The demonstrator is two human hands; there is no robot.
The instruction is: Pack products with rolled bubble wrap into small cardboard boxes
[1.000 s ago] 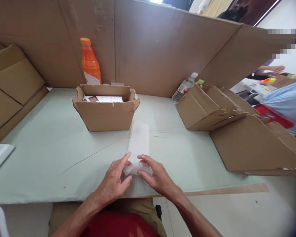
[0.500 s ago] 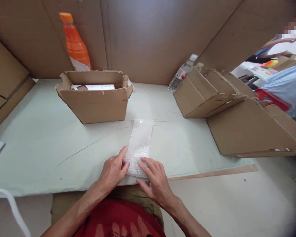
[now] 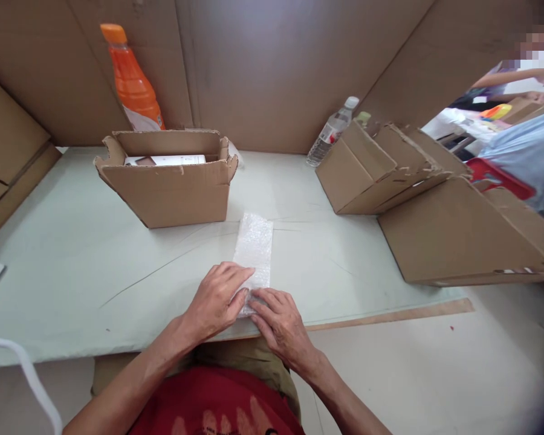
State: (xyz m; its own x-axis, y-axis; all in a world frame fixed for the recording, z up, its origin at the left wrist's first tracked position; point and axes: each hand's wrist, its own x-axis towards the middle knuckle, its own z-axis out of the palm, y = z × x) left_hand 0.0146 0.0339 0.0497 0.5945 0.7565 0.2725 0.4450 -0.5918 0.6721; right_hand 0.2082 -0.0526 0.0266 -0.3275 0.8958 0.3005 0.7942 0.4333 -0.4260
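A long, flat piece of clear bubble wrap (image 3: 255, 241) lies on the table, its near end close to the table's front edge. My left hand (image 3: 215, 299) reaches across its left side, fingers stretched out flat on the wrap and thumb apart from them. From the right, my right hand (image 3: 281, 323) rests slightly bent, separated fingers on the near end of the wrap. The fingertips of both hands nearly meet there. Part of the near end is hidden under the hands.
Behind the wrap stands a cardboard box (image 3: 185, 196) holding a white box (image 3: 172, 160). An orange bottle (image 3: 136, 87) and a clear bottle (image 3: 330, 133) stand farther back. Cardboard boxes (image 3: 462, 235) sit at the right. A white cable (image 3: 25, 362) curves at lower left. Another person is at the far right.
My left hand has moved up and to the right, its fingers now lying across the bubble wrap. My right hand has shifted slightly left, closer to the left one.
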